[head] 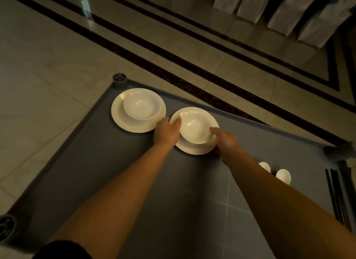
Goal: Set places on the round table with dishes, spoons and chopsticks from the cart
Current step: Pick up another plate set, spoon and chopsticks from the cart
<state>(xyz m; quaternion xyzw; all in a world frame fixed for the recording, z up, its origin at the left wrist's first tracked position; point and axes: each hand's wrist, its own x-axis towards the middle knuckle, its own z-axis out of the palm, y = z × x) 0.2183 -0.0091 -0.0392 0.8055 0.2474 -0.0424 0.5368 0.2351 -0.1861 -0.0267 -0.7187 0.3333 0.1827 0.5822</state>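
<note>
White round plate (pixel 194 149) gripped by both hands, left hand (pixel 167 131) and right hand (pixel 225 142).

Dim warm light. Glossy beige tile floor (pixel 48 69) with dark double border stripes (pixel 173 52) running diagonally. White-covered chairs (pixel 285 10) lined up top right. Bright reflection (pixel 84 6) on floor top left.

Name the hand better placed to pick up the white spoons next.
Right. The right hand is nearer the two white ceramic spoons, which lie beside its forearm; the left hand is across the plate.
</note>
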